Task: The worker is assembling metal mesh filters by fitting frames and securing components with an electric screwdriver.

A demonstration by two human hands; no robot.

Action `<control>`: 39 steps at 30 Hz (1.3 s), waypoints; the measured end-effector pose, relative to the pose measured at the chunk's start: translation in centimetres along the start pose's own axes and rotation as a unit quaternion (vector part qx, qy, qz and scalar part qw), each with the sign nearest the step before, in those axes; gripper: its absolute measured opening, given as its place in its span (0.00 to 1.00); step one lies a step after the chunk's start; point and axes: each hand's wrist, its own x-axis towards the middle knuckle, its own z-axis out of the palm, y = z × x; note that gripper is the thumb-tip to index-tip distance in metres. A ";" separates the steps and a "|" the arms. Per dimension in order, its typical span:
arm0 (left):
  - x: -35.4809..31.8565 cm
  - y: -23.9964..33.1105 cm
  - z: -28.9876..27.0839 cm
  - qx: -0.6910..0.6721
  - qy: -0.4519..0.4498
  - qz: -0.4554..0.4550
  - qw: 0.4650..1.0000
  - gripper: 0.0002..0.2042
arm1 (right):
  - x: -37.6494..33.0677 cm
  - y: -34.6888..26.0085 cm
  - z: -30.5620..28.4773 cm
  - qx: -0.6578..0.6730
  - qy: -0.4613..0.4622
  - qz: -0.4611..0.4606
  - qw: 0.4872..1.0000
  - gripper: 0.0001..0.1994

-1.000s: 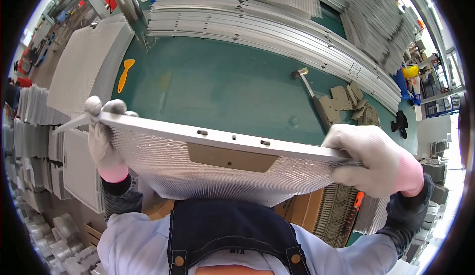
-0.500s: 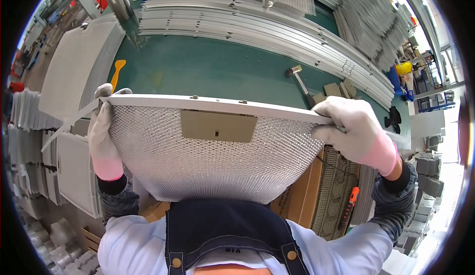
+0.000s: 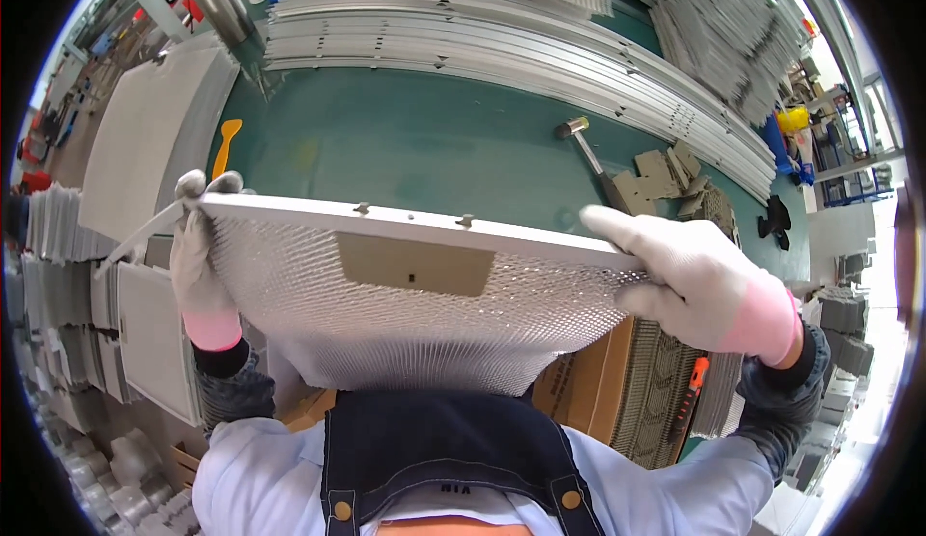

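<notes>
Mesh panel (image 3: 415, 319), one, spans the gap between our two gloved hands, above the near side of the green worktable (image 3: 415, 121), its lower end close by the apron (image 3: 444, 439); whether they touch we cannot tell. Our left hand (image 3: 197, 261) is closed round the left end of the silver edge rail (image 3: 415, 219); our right hand (image 3: 699, 271) grips its right end, fingers over the top, thumb below by the mesh. On the rail we count two notches and one small hole; under it, one brownish plate (image 3: 415, 266). One loose-ended strip (image 3: 140, 237) slants from the left corner. Around us: one hammer (image 3: 586, 155), one orange scraper (image 3: 227, 150), one orange-handled tool (image 3: 690, 396), one steel flask (image 3: 220, 3). Tan pieces (image 3: 658, 176) overlap beside the hammer, too jumbled to count.
</notes>
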 end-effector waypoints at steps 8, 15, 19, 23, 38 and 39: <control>1.6 -0.1 4.7 0.272 -0.002 0.036 0.962 0.16 | 8.3 -4.0 1.6 0.109 0.006 0.063 0.992 0.27; -0.7 5.6 2.5 0.735 -0.116 0.479 0.465 0.17 | 8.9 -2.1 3.0 0.159 0.070 0.083 0.981 0.25; 8.4 8.4 7.1 0.701 -0.331 0.130 0.618 0.20 | 8.8 -2.3 2.7 0.156 0.072 0.077 0.982 0.25; 8.7 6.4 9.0 0.585 -0.299 -0.070 0.750 0.21 | 6.9 1.4 3.2 0.179 0.128 0.082 0.972 0.24; -17.0 -7.0 -7.2 0.237 -0.100 -0.362 0.896 0.19 | 12.6 6.1 6.3 0.258 0.049 0.073 0.962 0.20; -16.4 -7.0 -8.1 0.274 -0.155 -0.325 0.892 0.21 | 13.5 6.2 6.9 0.286 0.046 0.072 0.954 0.20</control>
